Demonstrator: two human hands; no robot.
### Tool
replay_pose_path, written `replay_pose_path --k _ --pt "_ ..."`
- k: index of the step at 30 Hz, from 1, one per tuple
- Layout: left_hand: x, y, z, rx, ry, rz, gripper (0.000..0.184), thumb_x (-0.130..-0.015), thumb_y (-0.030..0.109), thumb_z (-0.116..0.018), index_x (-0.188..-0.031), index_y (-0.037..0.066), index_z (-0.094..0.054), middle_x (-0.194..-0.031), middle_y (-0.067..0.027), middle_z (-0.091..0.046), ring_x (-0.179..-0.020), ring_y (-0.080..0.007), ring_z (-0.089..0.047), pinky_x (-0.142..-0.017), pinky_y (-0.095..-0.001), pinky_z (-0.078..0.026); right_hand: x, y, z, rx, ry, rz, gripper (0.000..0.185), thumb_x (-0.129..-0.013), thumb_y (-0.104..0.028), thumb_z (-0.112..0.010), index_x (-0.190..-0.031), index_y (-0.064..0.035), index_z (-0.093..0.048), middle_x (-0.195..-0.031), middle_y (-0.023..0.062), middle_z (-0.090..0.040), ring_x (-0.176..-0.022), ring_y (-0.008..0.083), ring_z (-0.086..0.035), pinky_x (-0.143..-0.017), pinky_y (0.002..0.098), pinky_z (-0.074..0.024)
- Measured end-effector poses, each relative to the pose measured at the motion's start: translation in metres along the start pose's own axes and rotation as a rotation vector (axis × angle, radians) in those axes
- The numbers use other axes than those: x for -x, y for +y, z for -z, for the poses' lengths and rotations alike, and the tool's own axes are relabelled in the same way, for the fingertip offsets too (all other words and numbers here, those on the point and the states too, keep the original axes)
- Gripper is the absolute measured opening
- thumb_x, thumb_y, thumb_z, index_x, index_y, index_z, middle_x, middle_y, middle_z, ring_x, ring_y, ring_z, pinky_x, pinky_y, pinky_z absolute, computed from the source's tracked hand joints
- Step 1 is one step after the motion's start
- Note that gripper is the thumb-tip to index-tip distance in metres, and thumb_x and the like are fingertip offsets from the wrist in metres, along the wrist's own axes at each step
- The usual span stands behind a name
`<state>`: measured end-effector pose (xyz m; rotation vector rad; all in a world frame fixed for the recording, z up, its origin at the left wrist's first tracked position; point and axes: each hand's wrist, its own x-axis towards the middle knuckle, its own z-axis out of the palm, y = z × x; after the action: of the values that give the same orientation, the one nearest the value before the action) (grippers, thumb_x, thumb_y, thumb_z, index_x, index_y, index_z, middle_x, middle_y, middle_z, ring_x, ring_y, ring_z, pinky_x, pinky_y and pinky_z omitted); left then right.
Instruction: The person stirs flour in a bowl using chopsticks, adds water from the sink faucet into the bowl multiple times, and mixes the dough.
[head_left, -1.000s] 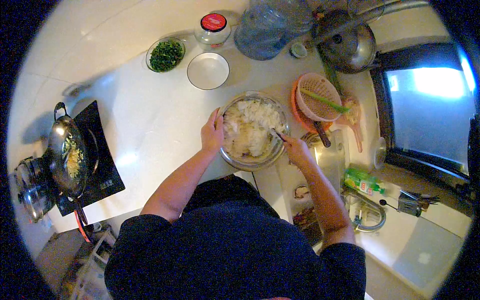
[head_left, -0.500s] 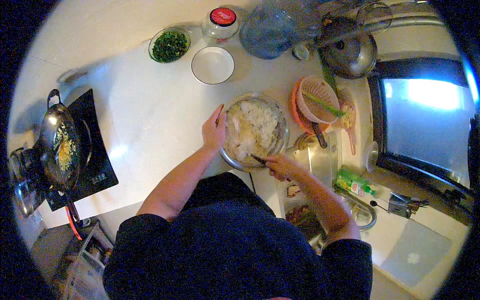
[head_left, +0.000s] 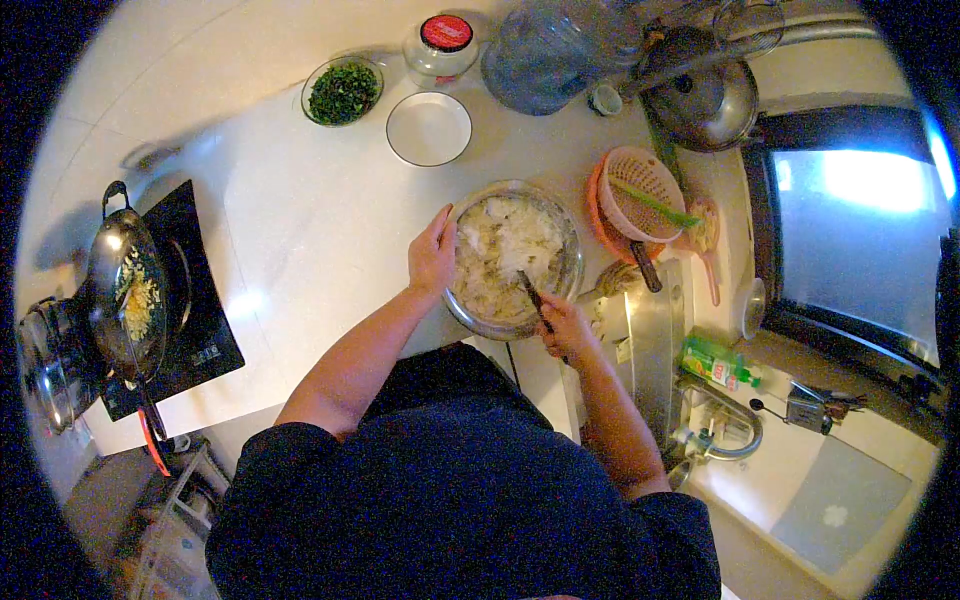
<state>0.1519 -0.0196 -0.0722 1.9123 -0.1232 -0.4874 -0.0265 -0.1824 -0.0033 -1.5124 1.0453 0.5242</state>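
Observation:
A round metal bowl (head_left: 572, 285) stands on the counter in front of me, filled with a pale, clumpy food mixture (head_left: 505, 250). My left hand (head_left: 432, 258) grips the bowl's rim on the left side. In my right hand (head_left: 566, 332) is a dark-handled utensil (head_left: 531, 290), held at the bowl's lower right. Its tip is sunk in the mixture, so I cannot tell its kind. Beyond the bowl are a white dish (head_left: 429, 130) with a dark rim and a glass bowl of chopped greens (head_left: 343, 92).
At left, a wok (head_left: 122, 270) holding chopped food sits on a black cooktop (head_left: 215, 320). A jar with a red lid (head_left: 445, 50) and a large bluish water jug (head_left: 535, 60) stand behind. A pink colander (head_left: 640, 180), a sink faucet (head_left: 745, 440) and a green bottle (head_left: 712, 362) are at right.
My right hand has shifted slightly right, and the utensil has turned more upright, its tip nearer the middle of the mixture. The left hand stays on the rim.

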Motion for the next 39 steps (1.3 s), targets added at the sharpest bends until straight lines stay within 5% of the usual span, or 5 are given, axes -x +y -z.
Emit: replay_pose_path --k 14,16,21,29,39 --pt "-0.004 -0.013 -0.008 0.027 0.102 -0.103 0.036 -0.086 0.023 -0.05 -0.119 0.009 -0.051 -0.098 -0.0177 -0.062 -0.086 -0.0288 -0.062 -0.076 -0.0351 -0.047 -0.028 0.01 0.047 1.309 0.3 0.554 0.034 -0.08 -0.006 -0.039 -0.111 -0.0047 -0.051 -0.08 0.0269 -0.059 -0.079 0.0399 -0.06 -0.068 0.0483 -0.0479" --pt "-0.005 -0.017 -0.009 0.051 0.115 -0.124 0.036 -0.086 0.023 -0.05 -0.119 0.009 -0.052 -0.098 -0.0167 -0.063 -0.085 -0.0279 -0.062 -0.076 -0.0345 -0.047 -0.058 0.058 0.062 1.342 0.154 0.683 0.029 -0.082 -0.01 -0.039 -0.108 -0.0041 -0.052 -0.073 0.0212 -0.06 -0.066 0.0342 -0.06 -0.059 0.0441 -0.0488" --pt "-0.003 -0.012 -0.005 0.103 0.074 -0.07 0.036 -0.085 0.023 -0.052 -0.119 0.01 -0.052 -0.096 -0.0163 -0.063 -0.083 -0.0263 -0.062 -0.076 -0.0339 -0.047 -0.007 -0.016 0.015 0.487 -0.206 -0.18 0.024 -0.088 -0.02 -0.041 -0.105 -0.0086 -0.054 -0.054 0.0033 -0.047 -0.038 0.0153 -0.043 -0.035 0.0299 -0.036" --pt "-0.006 -0.016 -0.005 0.035 -0.002 -0.048 0.036 -0.087 0.024 -0.048 -0.122 0.012 -0.05 -0.089 -0.0188 -0.063 -0.078 -0.0273 -0.063 -0.072 -0.0348 -0.048 0.004 -0.018 -0.026 -0.04 -0.197 -0.06 0.03 -0.09 -0.022 -0.041 -0.117 -0.0165 -0.052 -0.05 -0.0006 -0.042 -0.034 0.0112 -0.034 -0.031 0.0254 -0.0267" --pt "-0.005 -0.014 -0.005 -0.009 0.05 -0.165 0.035 -0.09 0.024 -0.044 -0.122 0.011 -0.049 -0.088 -0.0196 -0.062 -0.078 -0.0304 -0.062 -0.07 -0.0365 -0.048 0.038 -0.043 -0.017 0.813 0.059 0.316 0.036 -0.088 -0.016 -0.043 -0.125 -0.0145 -0.045 -0.073 0.0221 -0.058 -0.066 0.0313 -0.06 -0.062 0.0395 -0.0473"
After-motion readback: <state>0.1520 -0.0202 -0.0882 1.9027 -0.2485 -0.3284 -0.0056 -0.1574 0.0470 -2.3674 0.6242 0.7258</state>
